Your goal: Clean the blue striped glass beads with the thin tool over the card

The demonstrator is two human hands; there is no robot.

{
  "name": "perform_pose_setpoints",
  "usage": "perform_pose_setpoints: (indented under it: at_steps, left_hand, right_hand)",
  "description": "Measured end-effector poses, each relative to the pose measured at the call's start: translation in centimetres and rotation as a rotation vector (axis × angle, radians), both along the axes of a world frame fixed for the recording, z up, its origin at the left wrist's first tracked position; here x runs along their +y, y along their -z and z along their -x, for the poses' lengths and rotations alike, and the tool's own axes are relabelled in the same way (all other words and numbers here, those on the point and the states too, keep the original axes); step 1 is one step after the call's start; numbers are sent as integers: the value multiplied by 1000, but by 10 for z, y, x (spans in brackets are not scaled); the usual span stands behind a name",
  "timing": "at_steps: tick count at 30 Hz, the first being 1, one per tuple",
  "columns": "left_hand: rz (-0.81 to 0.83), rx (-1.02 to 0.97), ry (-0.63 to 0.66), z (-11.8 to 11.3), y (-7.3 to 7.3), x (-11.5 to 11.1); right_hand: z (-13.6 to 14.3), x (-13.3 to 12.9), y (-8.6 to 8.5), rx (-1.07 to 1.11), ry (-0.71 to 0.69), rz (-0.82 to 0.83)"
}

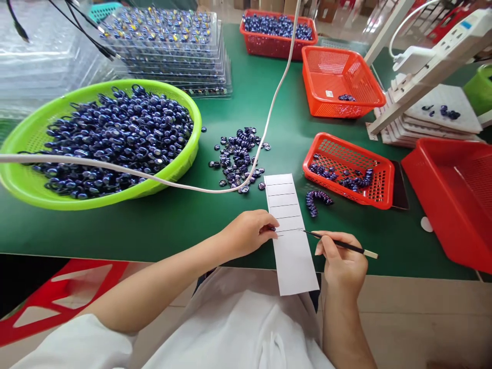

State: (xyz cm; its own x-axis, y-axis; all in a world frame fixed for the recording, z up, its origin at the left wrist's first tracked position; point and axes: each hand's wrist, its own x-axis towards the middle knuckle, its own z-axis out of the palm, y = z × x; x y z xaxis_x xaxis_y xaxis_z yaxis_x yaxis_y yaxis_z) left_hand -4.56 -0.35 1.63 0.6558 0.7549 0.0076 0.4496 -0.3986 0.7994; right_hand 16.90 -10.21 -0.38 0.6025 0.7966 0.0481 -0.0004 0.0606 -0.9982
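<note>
A thin black brush (342,243) with a pale handle end is pinched in my right hand (343,261), its tip over the right side of a white paper strip (294,264). Dark lines cross the upper part of the strip, which overhangs the table's front edge. Thumb and fingertips of my left hand (251,233) are closed on a small dark bead-like piece (273,229) at the strip's left edge, mostly hidden by the fingers. Beyond that hand lies a loose pile of shiny dark blue pieces (239,154). A curved row of similar pieces (315,199) sits right of the strip.
A green basket (196,125) heaped with dark pieces stands at left. Red baskets (387,184) (326,100) and a red bin (453,205) stand at right. Stacked clear trays (169,61) are at the back. A white cable (279,87) hangs across the table.
</note>
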Motion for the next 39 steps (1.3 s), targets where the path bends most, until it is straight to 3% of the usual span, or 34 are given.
perform_pose_setpoints:
  at_steps: [3,7,13,19,23,29,35,39]
  left_hand:
    - [170,-31,-49,-6,-11,3]
    - [219,-41,-58,-23,-20,8]
    - [273,-100,-48,-46,-9,8]
    - [415,-209,-6,-44,-2,5]
    - [525,-271,-53,-42,-1,7]
    - [483,-309,-73,-43,5,10]
    - [440,-323,0,-40,7,9]
    - [422,-312,45,-39,8,9]
  right_hand:
    - [-2,3,1,37,39,-38]
    - [-2,6,2,71,90,-90]
    - [-2,6,2,102,99,-147]
    - [-1,4,2,64,96,-117]
    - [0,4,2,70,104,-136]
    - [0,4,1,79,106,-119]
    - [0,4,3,25,73,-102]
    - [0,-2,5,-23,-29,-79]
